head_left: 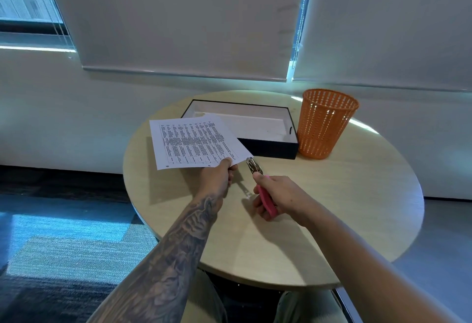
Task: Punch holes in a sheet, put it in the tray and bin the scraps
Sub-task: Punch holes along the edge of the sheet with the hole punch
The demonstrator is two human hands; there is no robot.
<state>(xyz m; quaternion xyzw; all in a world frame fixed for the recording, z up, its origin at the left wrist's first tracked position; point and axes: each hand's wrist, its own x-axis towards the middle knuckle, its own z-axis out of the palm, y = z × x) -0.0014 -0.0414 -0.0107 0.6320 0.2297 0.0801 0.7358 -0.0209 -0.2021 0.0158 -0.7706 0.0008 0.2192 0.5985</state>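
My left hand (219, 175) pinches the near edge of a printed sheet (194, 141) and holds it lifted above the round table. Two punched holes show along the sheet's near edge. My right hand (278, 195) grips a pink-handled hole punch (260, 187), whose metal jaws sit at the sheet's near right corner. A black tray (270, 147) with a white inside lies behind the sheet, partly covered by it. An orange mesh bin (324, 123) stands to the right of the tray.
The round wooden table (332, 207) stands against a white wall with drawn roller blinds. Blue-grey carpet lies to the left below the table edge. My knees show under the table's near rim.
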